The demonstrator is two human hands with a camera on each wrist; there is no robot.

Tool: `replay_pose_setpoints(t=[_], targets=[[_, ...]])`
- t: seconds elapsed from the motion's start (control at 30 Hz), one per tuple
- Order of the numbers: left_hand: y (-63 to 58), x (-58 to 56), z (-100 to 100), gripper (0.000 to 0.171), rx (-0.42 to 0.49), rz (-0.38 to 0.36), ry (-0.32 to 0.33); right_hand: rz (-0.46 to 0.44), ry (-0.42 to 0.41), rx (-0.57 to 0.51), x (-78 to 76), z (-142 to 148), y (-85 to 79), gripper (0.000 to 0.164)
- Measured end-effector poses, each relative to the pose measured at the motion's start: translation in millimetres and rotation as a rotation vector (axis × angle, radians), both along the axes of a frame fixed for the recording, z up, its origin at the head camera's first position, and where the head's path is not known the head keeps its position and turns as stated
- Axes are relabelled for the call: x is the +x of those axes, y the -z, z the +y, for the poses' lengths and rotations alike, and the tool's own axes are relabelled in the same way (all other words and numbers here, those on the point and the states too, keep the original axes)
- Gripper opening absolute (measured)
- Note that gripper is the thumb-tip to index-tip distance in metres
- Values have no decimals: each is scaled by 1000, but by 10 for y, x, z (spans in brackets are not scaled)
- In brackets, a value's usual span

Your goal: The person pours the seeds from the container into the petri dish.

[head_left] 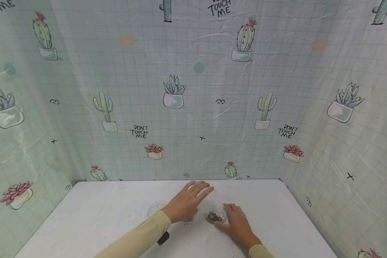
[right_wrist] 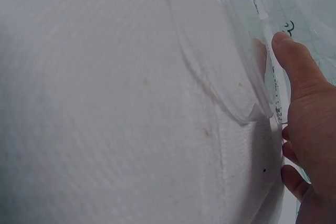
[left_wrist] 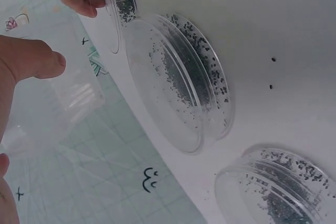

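Note:
My right hand (head_left: pixel 240 224) grips a clear petri dish (head_left: pixel 224 215) by its edge, thumb at the near side and fingers at the far side. Dark grains (head_left: pixel 214 216) lie heaped in that dish. To its left, my left hand (head_left: pixel 187 202) reaches across above the table, fingers stretched toward the back. The left wrist view shows a see-through plastic lid (left_wrist: pixel 73 93) between the left thumb and fingers. Below the left hand stands a second petri dish (left_wrist: pixel 197 85) with dark grains, partly hidden in the head view.
A third petri dish (head_left: pixel 151 209) with grains stands farther left. Close to the right forearm lies a clear round lid (head_left: pixel 219 247) on the white table (head_left: pixel 293 229). A black object (head_left: pixel 163 238) shows from behind the left sleeve. A cactus-print curtain (head_left: pixel 193 118) surrounds the table's back and sides.

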State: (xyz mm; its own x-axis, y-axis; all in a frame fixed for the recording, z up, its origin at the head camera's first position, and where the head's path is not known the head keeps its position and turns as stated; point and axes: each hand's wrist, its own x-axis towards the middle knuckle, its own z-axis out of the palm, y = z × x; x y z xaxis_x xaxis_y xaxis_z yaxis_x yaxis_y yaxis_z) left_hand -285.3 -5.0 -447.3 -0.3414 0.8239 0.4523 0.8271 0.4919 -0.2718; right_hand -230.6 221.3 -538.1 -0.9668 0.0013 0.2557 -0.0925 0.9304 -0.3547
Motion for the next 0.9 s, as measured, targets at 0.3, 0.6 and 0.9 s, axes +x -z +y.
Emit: replay_pose_setpoints(t=[0.3,0.6,0.9], targets=[[26,-14,-105,102,65,-43,-10,-38,21,-4,-2,-25,-18,86],[59,-25,-193,107,128,-95,-31,-42,28,10,-13,-31,3,87],[105,-31,-253,109,166,-118,-39,-29,23,21,-4,-27,-6,86]])
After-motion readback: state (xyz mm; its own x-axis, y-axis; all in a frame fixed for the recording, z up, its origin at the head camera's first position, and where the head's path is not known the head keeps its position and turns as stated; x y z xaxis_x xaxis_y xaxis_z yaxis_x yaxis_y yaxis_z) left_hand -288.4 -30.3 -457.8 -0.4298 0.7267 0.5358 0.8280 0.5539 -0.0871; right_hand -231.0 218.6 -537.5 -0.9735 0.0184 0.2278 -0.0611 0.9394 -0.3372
